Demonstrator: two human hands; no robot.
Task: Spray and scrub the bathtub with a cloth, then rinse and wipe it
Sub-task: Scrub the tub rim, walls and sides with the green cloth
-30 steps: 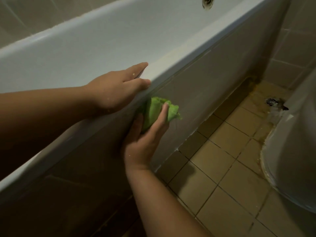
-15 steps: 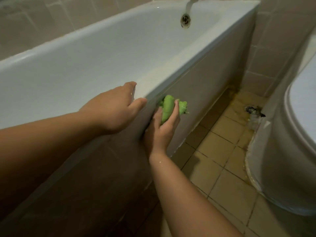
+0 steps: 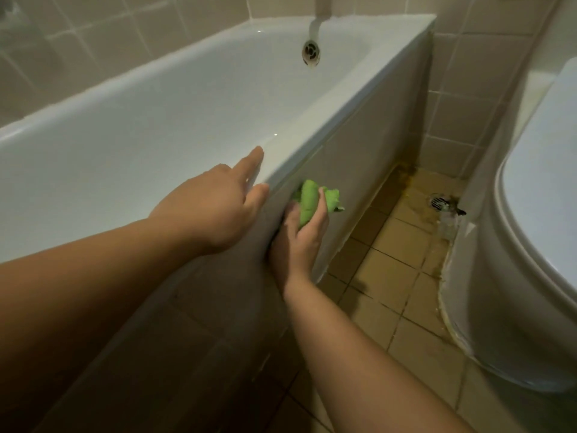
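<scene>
While the left hand (image 3: 215,204) is resting with straight, relaxed fingers on the near rim of the bathtub (image 3: 312,132) at centre frame, holding nothing, the right hand (image 3: 299,235) is gripping the green cloth (image 3: 307,200) just right of it, fingers curled round the bunched fabric. The cloth is pressing against the tub's outer side panel (image 3: 368,157), directly below the rim.

Surroundings, left to right: wall tiles (image 3: 93,35) are running along the upper left of the frame; the white tub interior is filling the left and centre; an overflow fitting (image 3: 311,53) is sitting on the far end wall of the tub at upper centre, under a spout (image 3: 318,20). Beige floor tiles (image 3: 390,276) are occupying the lower centre right, with a floor drain (image 3: 438,202) at right centre and yellowish staining around it. A white toilet (image 3: 530,260) is standing at the right edge.

Compared with the frame half a second earlier, the view is showing more of the tub's far end and the spout, and the left index finger is reaching further onto the rim; the cloth is staying at the same spot on the panel.

Both forearms are covering the lower left part of the panel, which is lying in deep shadow. The spout and the toilet are being cut off by the frame edges. The tub floor is not showing.
</scene>
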